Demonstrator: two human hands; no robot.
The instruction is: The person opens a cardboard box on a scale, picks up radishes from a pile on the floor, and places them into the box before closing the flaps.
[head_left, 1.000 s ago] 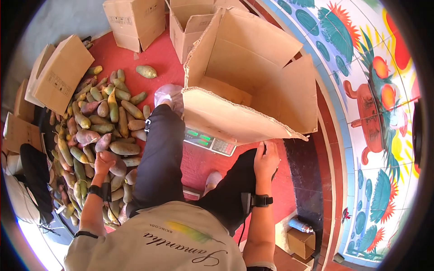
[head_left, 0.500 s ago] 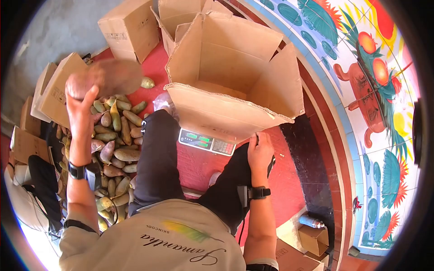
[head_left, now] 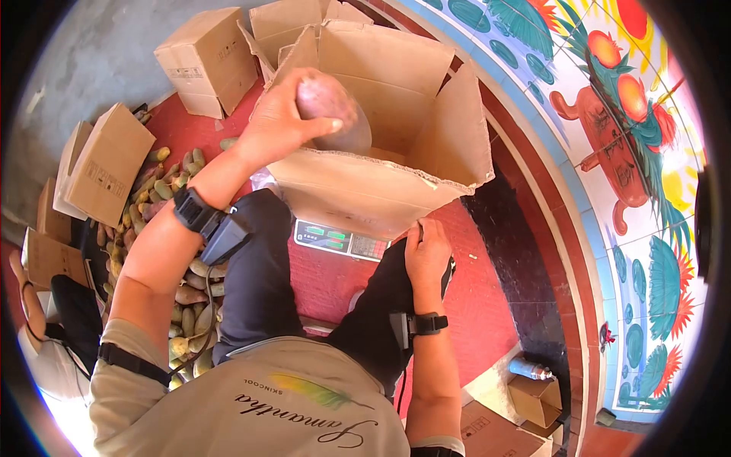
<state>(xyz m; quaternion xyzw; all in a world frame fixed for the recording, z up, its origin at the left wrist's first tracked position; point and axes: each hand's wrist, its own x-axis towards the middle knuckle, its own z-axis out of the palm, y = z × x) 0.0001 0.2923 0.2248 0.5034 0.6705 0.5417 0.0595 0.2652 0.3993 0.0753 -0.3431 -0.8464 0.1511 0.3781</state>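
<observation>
My left hand (head_left: 293, 114) grips a large reddish-brown tuber (head_left: 326, 105), partly blurred, over the near left rim of an open cardboard box (head_left: 350, 189). My right hand (head_left: 428, 255) is closed at the lower right edge of that box, above my knee, its fingertips against the cardboard. Beneath the box shows a scale (head_left: 335, 239) with green lit displays and a keypad. A heap of long brown and greenish tubers (head_left: 156, 190) lies on the left, partly hidden by my left arm.
Other cardboard boxes (head_left: 204, 65) stand at the upper left and behind the open box. A tiled wall with painted plants (head_left: 624, 152) curves along the right. A spray can (head_left: 529, 369) and small box (head_left: 535, 400) sit lower right. Another person's arm (head_left: 32, 305) shows far left.
My left hand has carried the tuber rightward from above the heap to the open box. The view has shifted slightly. My right hand remains at the box's lower edge.
</observation>
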